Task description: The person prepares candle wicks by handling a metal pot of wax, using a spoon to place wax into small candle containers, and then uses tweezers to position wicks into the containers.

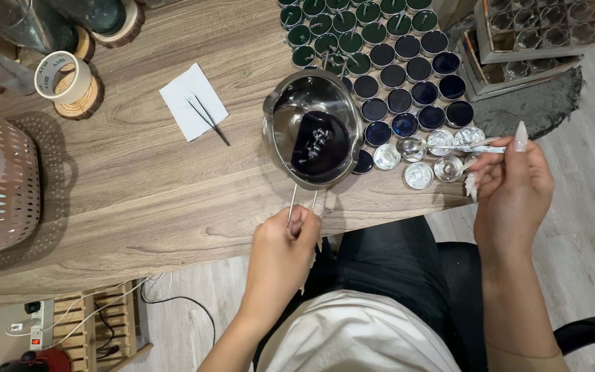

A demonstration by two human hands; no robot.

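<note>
My left hand (285,242) grips the wire handle of a steel pouring pot (312,127) holding dark blue liquid, tilted over the rows of small round tins. My right hand (512,182) holds a metal spoon (427,146) whose bowl hovers over the empty clear tins (418,174) near the table's front edge. Behind them stand several tins (399,100) filled with dark blue and dark green wax.
A white paper with tweezers (194,102) lies left of the pot. Tape rolls on wooden discs (70,83) and a pink perforated basket (5,179) sit at the left. Wooden crates of glass jars (531,31) stand at the far right. Cables and a power strip (36,331) lie under the wooden table (139,200).
</note>
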